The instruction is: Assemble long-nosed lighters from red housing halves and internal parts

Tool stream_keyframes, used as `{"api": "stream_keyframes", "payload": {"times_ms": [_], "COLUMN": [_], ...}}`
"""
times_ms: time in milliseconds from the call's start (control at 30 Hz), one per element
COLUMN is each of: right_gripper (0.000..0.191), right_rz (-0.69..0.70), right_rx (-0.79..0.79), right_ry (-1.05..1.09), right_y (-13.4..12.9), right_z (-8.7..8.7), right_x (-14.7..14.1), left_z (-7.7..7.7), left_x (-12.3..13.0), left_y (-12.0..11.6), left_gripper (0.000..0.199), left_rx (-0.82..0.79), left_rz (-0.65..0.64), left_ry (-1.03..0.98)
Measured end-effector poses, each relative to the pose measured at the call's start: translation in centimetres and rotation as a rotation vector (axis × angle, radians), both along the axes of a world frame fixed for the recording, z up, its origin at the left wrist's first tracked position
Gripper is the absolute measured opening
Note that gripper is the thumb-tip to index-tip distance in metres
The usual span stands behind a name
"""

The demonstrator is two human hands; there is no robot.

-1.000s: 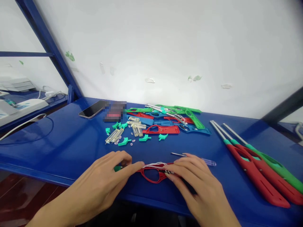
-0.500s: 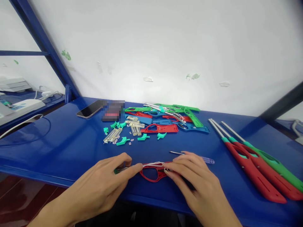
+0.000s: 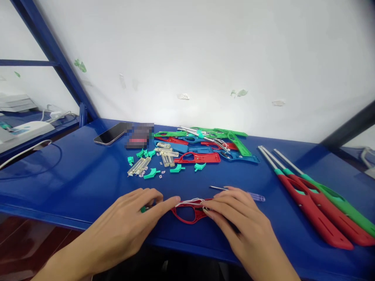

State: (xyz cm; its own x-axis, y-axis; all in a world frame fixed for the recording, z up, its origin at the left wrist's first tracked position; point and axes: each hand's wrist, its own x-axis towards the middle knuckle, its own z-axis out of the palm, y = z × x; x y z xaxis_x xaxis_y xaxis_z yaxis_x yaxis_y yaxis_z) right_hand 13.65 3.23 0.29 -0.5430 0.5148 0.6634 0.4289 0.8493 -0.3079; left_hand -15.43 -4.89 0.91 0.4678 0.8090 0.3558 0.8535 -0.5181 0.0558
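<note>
A red half-shell of a long-nosed lighter (image 3: 186,222) lies open side up near the table's front edge, between my hands. White wires (image 3: 191,201) run along its upper edge over the finger loop. My left hand (image 3: 131,220) is closed around the shell's nozzle end, thumb pressed along the wires; a bit of green shows under its fingers. With fingertips pinched, my right hand (image 3: 243,220) grips the white wires at the shell's handle end, covering most of that part. A screwdriver (image 3: 256,196) with a clear purple handle lies just behind my right hand.
Several lighter shells (image 3: 202,157) and metal tubes lie heaped by the wall. Clear fuel tanks (image 3: 168,159) and green triggers (image 3: 177,168) are scattered before them. Whole lighters (image 3: 318,218) lie at right. A phone (image 3: 113,133) rests at back left on the blue table (image 3: 73,171).
My left thumb has slid slightly right along the wires and its fingers have shifted a little. The right hand keeps its pinch nearly still.
</note>
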Motion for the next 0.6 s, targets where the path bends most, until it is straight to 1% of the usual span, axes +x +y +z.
{"api": "stream_keyframes", "payload": {"times_ms": [100, 233, 300, 433, 600], "right_gripper": [0.015, 0.014, 0.014, 0.015, 0.016], "right_rz": [0.004, 0.024, 0.028, 0.028, 0.032], "right_rx": [-0.004, -0.006, -0.012, -0.014, -0.068], "right_ry": [0.017, 0.022, 0.025, 0.023, 0.012], "right_y": [0.03, 0.10, 0.10, -0.02, -0.28], "right_z": [-0.11, -0.19, -0.18, -0.16, -0.15], "right_x": [0.06, 0.09, 0.08, -0.01, -0.28], "left_z": [-0.13, 0.12, 0.30, 0.60, 0.64], "left_x": [0.12, 0.51, 0.63, 0.69, 0.43], "left_y": [0.07, 0.16, 0.30, 0.64, 0.62], "left_gripper": [0.042, 0.031, 0.025, 0.026, 0.027], "left_rx": [-0.005, -0.005, -0.015, -0.026, -0.006], "left_rz": [0.007, 0.043, 0.026, -0.017, 0.046], "left_ry": [-0.058, -0.160, -0.192, -0.205, -0.198]}}
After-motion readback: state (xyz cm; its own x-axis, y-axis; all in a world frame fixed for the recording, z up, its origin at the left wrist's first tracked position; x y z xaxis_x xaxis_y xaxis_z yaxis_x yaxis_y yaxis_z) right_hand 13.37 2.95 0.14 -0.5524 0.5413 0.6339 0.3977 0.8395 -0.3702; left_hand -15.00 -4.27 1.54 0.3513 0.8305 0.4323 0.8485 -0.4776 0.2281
